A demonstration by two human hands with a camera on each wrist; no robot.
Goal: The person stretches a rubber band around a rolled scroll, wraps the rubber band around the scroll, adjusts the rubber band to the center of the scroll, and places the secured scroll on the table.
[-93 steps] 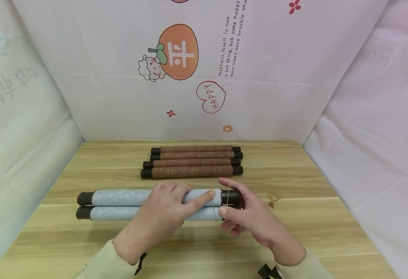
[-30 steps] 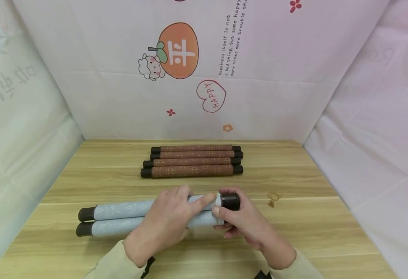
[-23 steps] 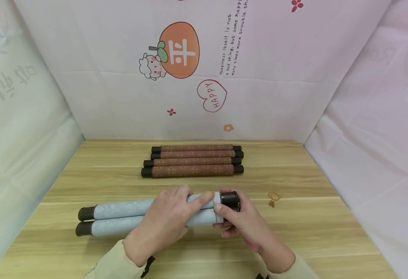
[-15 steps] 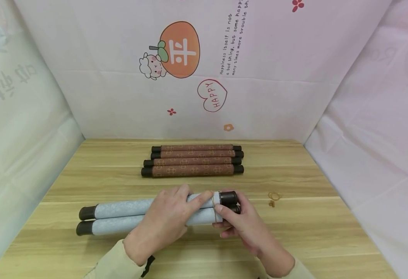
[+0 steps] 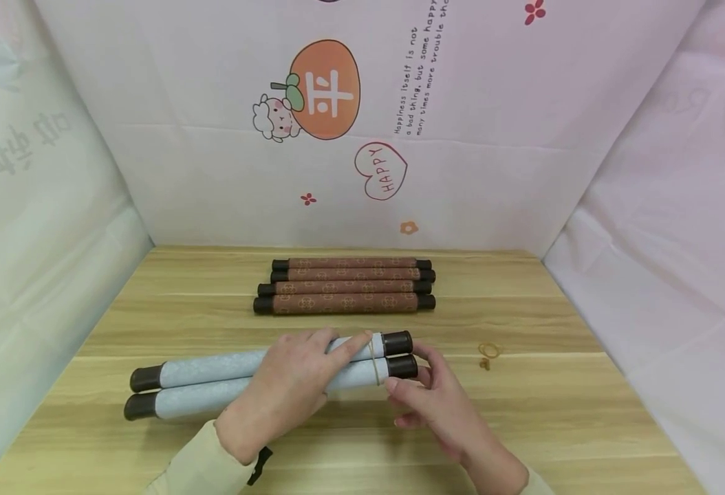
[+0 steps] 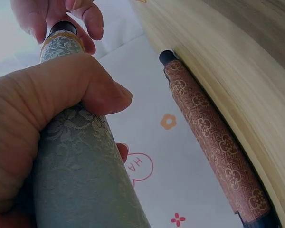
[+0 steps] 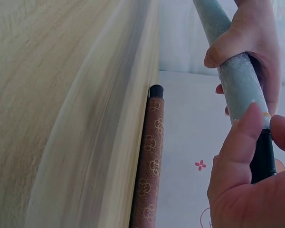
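In the head view, the left hand (image 5: pixel 294 378) gripped two blue rolls (image 5: pixel 214 365) side by side over the counter (image 5: pixel 554 412), nearer the person than four brown rolls (image 5: pixel 344 303). A band (image 5: pixel 373 361) circled both beside their right black caps (image 5: pixel 399 342), so that end looked finished; none showed at the left end, and loose bands (image 5: pixel 484 364) lay unused. The left wrist view showed the thumb wrapped across one roll. In the right wrist view, the right hand (image 5: pixel 437 399) stood loosely parted around a cap, seemingly gripping nothing.
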